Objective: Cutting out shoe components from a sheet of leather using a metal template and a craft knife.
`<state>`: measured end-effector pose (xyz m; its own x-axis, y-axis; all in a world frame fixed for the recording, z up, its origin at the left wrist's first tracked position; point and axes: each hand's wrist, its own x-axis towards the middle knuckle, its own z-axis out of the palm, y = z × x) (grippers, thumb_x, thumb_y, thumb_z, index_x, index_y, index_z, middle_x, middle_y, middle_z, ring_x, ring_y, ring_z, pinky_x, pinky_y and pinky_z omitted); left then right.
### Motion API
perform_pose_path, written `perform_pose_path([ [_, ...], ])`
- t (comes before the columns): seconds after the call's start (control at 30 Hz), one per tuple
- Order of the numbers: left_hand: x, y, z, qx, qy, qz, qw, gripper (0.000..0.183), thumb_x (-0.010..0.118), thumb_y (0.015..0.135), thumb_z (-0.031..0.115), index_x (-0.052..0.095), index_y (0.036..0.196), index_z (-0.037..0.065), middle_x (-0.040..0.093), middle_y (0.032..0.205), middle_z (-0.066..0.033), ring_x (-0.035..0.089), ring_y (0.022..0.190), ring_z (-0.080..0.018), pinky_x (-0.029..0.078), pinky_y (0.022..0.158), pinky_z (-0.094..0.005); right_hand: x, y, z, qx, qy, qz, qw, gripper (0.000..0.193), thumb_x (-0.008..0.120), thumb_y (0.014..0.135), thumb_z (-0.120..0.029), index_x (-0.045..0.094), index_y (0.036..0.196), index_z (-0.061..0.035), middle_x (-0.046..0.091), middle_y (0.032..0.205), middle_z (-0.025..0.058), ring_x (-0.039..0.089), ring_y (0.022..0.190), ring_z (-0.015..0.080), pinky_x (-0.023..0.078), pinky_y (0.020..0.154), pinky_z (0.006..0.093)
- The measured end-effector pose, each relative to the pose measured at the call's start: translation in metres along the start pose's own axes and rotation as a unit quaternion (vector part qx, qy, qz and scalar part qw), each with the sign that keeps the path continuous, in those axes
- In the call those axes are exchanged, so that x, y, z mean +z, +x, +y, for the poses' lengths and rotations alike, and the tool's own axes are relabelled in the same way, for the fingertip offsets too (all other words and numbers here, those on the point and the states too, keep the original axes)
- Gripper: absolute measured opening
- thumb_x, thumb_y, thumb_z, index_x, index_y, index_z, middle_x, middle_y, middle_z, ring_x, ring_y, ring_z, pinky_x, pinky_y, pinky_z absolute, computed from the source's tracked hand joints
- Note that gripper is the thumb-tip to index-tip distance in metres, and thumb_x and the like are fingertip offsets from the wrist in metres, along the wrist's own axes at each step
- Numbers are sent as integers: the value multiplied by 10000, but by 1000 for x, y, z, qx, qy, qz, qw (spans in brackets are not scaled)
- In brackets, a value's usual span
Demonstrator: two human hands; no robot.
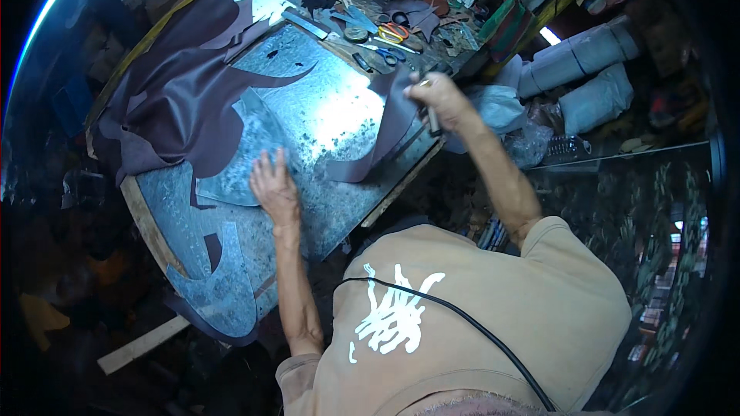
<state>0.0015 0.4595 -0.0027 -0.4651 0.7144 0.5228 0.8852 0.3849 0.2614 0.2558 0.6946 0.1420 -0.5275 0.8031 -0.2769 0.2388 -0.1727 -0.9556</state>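
Left hand [274,189]: I press it flat, fingers spread, on the metal template [247,146]
Right hand [439,96]: I grip the knife [433,119] beside the brown leather strip [385,135]
Risk: template could slide; the cut may wander

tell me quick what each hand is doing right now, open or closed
Left hand: open, fingers spread, pressing flat on the metal template.
Right hand: closed around a dark-handled tool, at the edge of the dark leather strip.
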Motion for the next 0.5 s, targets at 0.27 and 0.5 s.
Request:
perform_pose_path([
  [0.27,72,-19,66,-93,-42,-124,987,431,637,891,175,554,1306,93,449,1422,-214,356,1347,-439,266,1092,-574,-105,103,-130,-122,-51,-10,991,194,688,827,-180,621,952,-48,628,738,35,566,515,87,453,393,232],
  [0.5,70,-21,67,-104,-3,-151,983,405,634,905,191,557,1283,66,437,1436,-208,347,1356,-433,269,1087,-568,-146,329,-189,-187,34,18,982,48,617,831,-81,581,802,-67,512,609,29,513,429,147,403,321,290],
])
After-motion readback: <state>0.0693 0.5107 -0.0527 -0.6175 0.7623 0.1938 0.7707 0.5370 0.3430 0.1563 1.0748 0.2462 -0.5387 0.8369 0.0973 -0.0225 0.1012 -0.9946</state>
